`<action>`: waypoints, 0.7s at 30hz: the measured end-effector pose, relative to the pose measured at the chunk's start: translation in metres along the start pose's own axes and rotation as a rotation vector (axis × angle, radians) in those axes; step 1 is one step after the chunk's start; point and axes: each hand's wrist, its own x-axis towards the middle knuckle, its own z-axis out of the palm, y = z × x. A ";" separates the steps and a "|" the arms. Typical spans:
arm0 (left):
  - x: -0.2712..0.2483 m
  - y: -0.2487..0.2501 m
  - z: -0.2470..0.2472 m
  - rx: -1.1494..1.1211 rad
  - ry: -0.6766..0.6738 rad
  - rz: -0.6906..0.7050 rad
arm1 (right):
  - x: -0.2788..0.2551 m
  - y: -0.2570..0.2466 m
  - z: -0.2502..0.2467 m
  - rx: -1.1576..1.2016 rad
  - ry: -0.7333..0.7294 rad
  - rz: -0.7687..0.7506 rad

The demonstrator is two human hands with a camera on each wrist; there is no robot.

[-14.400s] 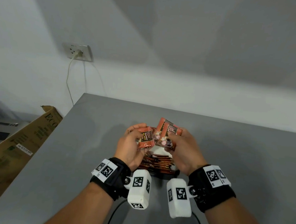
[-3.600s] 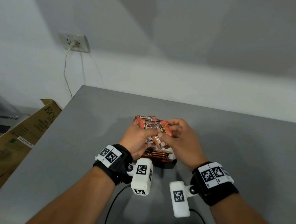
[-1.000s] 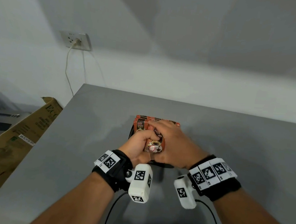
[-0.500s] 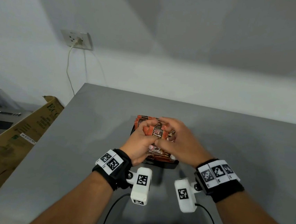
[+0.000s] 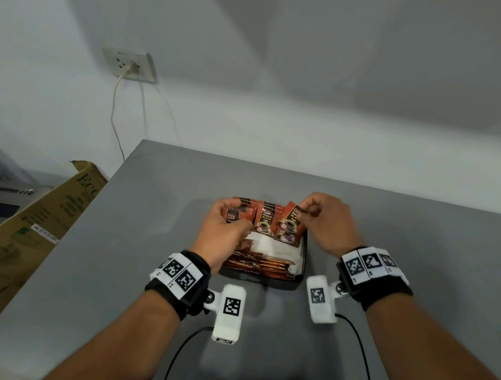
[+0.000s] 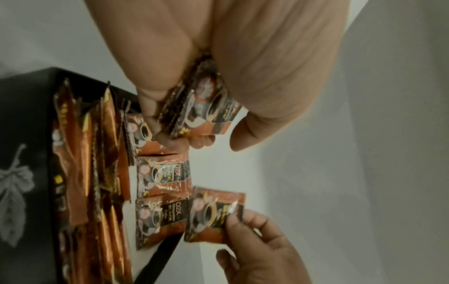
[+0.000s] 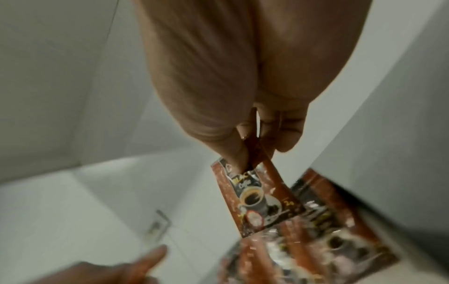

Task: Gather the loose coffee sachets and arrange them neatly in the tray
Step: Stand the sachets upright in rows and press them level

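The right hand (image 5: 325, 224) pinched one coffee sachet (image 5: 291, 224) by its top corner; the left hand (image 5: 223, 233) gripped several sachets (image 5: 237, 216). Releasing early could topple the standing row beneath the fingertips.

Cardboard box (image 5: 22, 229) beside grey table (image 5: 148, 226) — wall socket (image 5: 129, 65), plugged.

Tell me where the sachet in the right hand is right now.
In the head view the sachet is pinched by its top corner in the right hand, tilted over the tray's far right corner, beside the standing row of sachets.
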 end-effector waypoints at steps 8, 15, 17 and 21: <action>0.002 -0.005 -0.011 0.055 0.005 -0.030 | 0.019 0.022 0.039 -0.355 -0.180 -0.009; 0.001 -0.009 -0.014 0.055 -0.019 -0.053 | 0.023 0.027 0.039 -0.424 -0.139 -0.061; 0.001 -0.009 -0.012 0.063 -0.016 -0.051 | 0.024 0.028 0.039 -0.454 -0.130 -0.097; 0.002 -0.009 -0.010 0.042 -0.023 -0.076 | 0.025 0.033 0.040 -0.495 -0.102 -0.192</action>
